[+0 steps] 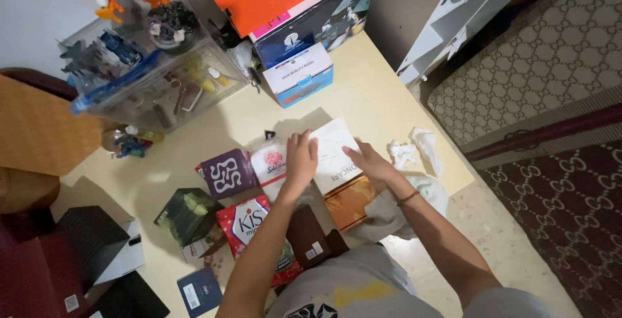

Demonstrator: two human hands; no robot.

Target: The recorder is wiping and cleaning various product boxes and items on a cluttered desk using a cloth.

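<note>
A white flat box (335, 153) is being pressed down at the centre of the pale yellow table (369, 91); the left hand (301, 157) is being laid flat on its near-left edge, fingers spread and not curled around anything; the right hand (369, 161) is being rested against the box's edge at 3 o'clock, fingers extended along the side, nothing being enclosed; whether the box is being lifted cannot be told.

At 9 o'clock of the box, a white pouch with a pink flower mark (271, 162) is being overlapped by the left hand; further out at 9 o'clock, a purple patterned box (228, 173) is being seen lying flat; at 6 o'clock an orange packet (346, 201) is being partly covered by the white box; at 7 o'clock a red candy bag (249, 222) is lying under the left forearm, and a dark green box (188, 213) just beyond it; crumpled white tissues (414, 149) are being noted at 3 o'clock, near the right hand; a blue-and-white carton (299, 75) is standing at 12 o'clock, well apart; a clear plastic organiser (155, 84) is being seen at 10 o'clock.
</note>
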